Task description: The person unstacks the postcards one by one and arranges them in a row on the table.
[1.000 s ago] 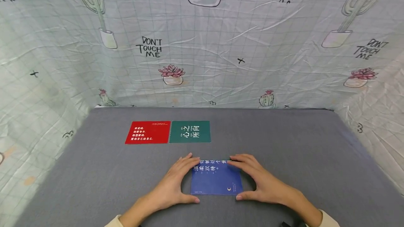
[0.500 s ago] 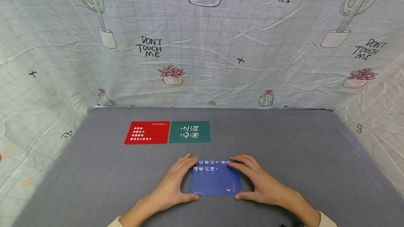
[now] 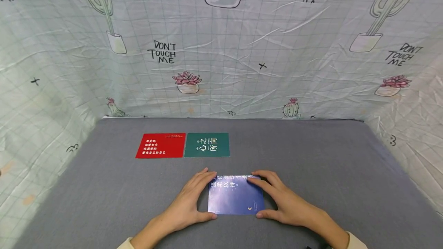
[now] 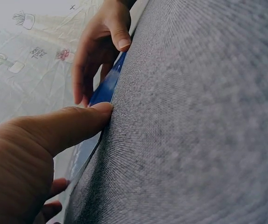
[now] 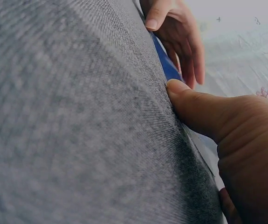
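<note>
A blue postcard (image 3: 236, 199) with white characters and a small moon lies between the two hands, near the front of the grey cloth in the head view. My left hand (image 3: 188, 201) grips its left side, thumb at the near edge and fingers at the far corner. Opposite it, my right hand (image 3: 285, 201) holds the right side the same way. In the left wrist view the left thumb (image 4: 85, 123) meets the rim of the blue card (image 4: 109, 86). The right thumb (image 5: 194, 102) presses the near edge in the right wrist view.
Farther back on the grey table cloth (image 3: 311, 164) lie a red card (image 3: 160, 146) and a green card (image 3: 207, 145), side by side. A white printed curtain (image 3: 221, 49) closes off the back and both sides.
A pale sheen has come over the blue postcard's face, while both hands keep their hold on it. The whole scene has shifted very slightly left in view.
</note>
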### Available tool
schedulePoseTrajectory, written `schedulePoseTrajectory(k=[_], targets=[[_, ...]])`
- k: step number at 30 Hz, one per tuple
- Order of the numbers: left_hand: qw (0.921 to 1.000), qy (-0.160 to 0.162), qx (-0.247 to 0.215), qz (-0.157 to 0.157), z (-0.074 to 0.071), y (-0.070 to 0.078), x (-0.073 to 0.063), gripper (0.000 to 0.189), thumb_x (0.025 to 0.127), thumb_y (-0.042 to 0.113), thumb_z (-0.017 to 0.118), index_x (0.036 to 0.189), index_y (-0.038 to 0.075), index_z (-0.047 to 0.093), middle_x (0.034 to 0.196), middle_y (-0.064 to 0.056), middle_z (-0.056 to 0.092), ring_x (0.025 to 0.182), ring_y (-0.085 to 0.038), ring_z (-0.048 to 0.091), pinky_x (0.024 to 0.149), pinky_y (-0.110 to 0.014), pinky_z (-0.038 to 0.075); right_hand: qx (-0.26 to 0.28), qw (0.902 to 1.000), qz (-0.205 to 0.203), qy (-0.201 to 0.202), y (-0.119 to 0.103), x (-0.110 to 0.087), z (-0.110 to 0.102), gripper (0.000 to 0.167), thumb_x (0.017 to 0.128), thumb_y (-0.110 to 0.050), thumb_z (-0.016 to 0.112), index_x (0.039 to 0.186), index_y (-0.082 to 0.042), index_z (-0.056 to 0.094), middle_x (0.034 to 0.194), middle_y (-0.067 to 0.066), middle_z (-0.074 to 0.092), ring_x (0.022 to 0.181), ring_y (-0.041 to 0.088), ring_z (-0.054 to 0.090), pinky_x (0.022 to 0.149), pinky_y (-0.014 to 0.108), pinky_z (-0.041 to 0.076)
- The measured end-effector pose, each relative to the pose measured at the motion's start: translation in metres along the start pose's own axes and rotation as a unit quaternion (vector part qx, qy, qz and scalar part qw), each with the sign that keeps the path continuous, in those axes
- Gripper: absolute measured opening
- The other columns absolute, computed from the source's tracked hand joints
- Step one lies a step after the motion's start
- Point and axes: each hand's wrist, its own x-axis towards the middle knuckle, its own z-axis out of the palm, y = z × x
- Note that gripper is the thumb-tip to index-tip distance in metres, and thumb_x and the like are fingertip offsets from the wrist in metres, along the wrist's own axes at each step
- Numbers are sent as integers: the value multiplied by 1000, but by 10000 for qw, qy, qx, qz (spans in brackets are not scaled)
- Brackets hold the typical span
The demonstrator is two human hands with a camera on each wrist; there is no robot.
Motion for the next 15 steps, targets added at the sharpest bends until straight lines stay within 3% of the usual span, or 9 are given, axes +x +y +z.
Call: schedulePoseTrajectory(k=[15], targets=[[9993,6,153,333,-1,0,0,105,61,36,89,148,14,35,151,-9,33,139,-28,26,109,-53,26,23,10000,-47,-9,-2,-1,0,80,84,-43,71,149,-17,32,148,7,28,132,21,29,99,35,42]])
